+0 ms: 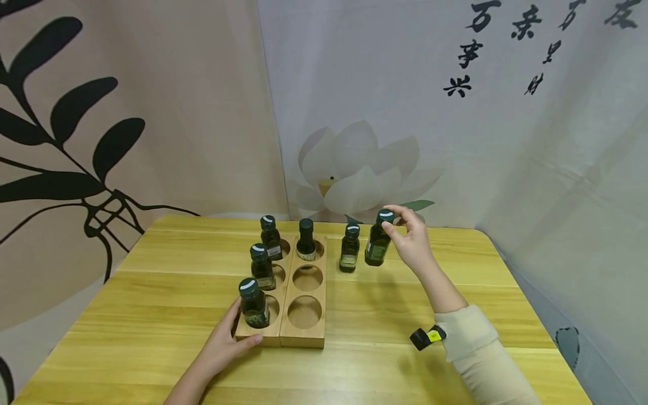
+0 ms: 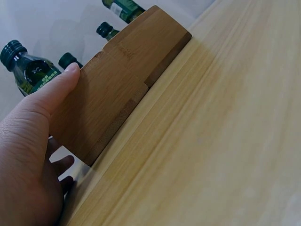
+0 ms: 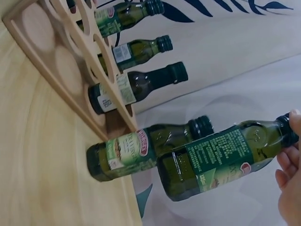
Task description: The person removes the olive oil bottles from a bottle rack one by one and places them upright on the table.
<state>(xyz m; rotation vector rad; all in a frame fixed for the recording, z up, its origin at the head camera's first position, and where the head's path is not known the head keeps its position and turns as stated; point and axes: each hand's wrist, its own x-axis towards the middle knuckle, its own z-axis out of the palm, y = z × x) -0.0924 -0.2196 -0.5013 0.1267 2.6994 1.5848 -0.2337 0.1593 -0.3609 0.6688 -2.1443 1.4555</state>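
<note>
Evidently, the left hand gripped the wooden rack at its near left corner. Three bottles filled the rack's left column; a dark bottle sat in its far right hole, the two nearer holes open. Tabletop spread wide from the rack's right edge; beside its far end stood a loose bottle, and beyond, the right hand pinched a tilted bottle near its cap.

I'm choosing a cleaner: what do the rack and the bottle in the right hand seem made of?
The rack looks like smooth, low-sheen wood, possibly bamboo: fine grain streaks its end. The bottle in the right hand seems glossy green glass, see-through with highlights, though plastic can't be ruled out.
</note>
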